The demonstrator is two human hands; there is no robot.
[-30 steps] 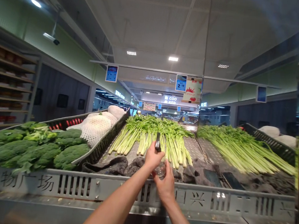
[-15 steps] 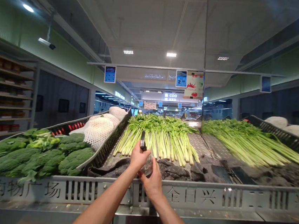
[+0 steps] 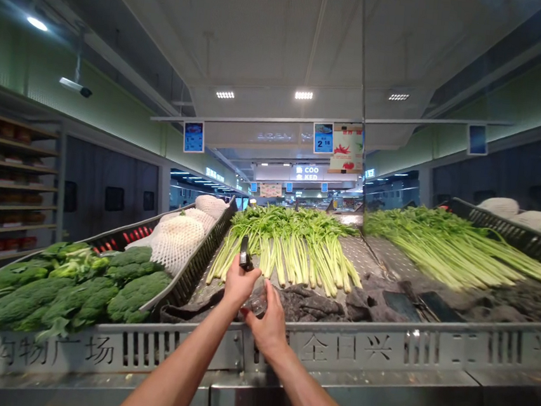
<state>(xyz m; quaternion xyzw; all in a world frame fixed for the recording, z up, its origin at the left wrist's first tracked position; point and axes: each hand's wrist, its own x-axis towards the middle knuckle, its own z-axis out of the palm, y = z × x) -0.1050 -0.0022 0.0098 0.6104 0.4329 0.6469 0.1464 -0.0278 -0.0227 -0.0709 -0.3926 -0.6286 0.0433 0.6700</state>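
Note:
Both of my hands are stretched out over the front rim of the vegetable display, around what looks like a clear spray bottle [image 3: 256, 300] with a black head. My left hand [image 3: 238, 286] is closed at its upper part, below the black spray head [image 3: 245, 255]. My right hand [image 3: 268, 323] curls round the clear body from the right, thumb low and fingers up; the palms hide part of it. Behind the hands lies a wide row of celery [image 3: 290, 243], leaves to the back and cut stalks to the front. Dark crumpled cloths [image 3: 311, 306] lie below the stalks.
At left, broccoli [image 3: 94, 288] and net-wrapped pale vegetables [image 3: 178, 239] fill a sloping section behind a black crate wall [image 3: 211, 245]. A grey slotted rim [image 3: 347, 347] runs along the front. A mirror panel [image 3: 439, 245] at right reflects the celery. Price signs [image 3: 323, 138] hang overhead.
My hands have shifted a little to the left with the bottle, whose black head leans more to the left. The view has tilted slightly. The vegetables lie as before.

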